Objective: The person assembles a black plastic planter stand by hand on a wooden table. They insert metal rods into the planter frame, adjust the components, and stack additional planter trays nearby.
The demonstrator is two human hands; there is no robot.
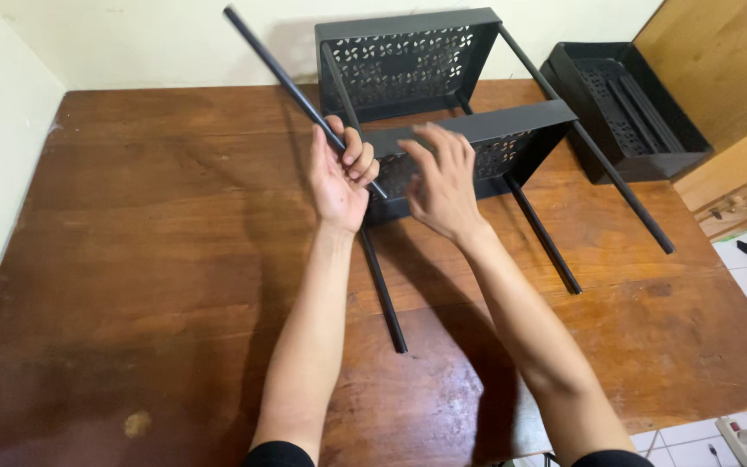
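A black metal shelf rack lies on its side on the wooden table, with two perforated trays and several long black poles. My left hand is wrapped around a loose black pole that slants up to the far left, its lower end at the near tray's corner. My right hand hovers with fingers spread just in front of the near tray's wall, holding nothing. Another pole runs from under my left hand toward me.
A third black perforated tray with loose rods inside lies at the table's far right. A wooden board leans at the right. White walls border the far and left sides. A power strip lies on the tiled floor.
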